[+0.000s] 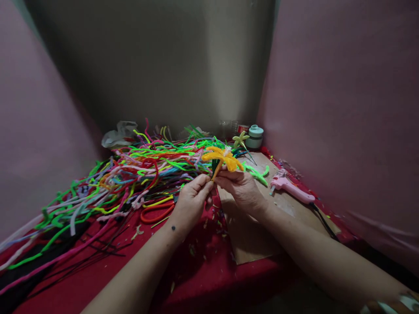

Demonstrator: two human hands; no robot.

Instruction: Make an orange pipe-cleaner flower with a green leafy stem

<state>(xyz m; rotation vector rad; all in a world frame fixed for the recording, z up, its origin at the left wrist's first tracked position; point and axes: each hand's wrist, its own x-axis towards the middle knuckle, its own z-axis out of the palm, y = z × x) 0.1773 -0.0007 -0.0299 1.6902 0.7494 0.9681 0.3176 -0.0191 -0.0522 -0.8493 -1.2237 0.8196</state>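
- The surface [203, 270] is covered in red cloth, with a brown cardboard sheet [252, 235] lying on it under the right forearm.
- A big heap of pipe cleaners [131, 174] in many colours spreads over the left and far part of the surface, well to the left of both hands.
- A pink glue gun [290, 185] lies on the cardboard to the right of the hands, its nozzle pointing left towards them; a small green jar [254, 136] stands at the far right corner, with a pale flower [240, 139] just beside it.
- The yellow flower [222, 158] is held up above the surface, just over both hands; its stem runs down and slightly left, from the petals into the fingers.
- The right hand [240, 187] grips the stem just under the petals, fingers closed around it.
- The left hand [193, 198] pinches the lower end of the stem between thumb and fingertips, a narrow grip, touching the right hand's fingers.
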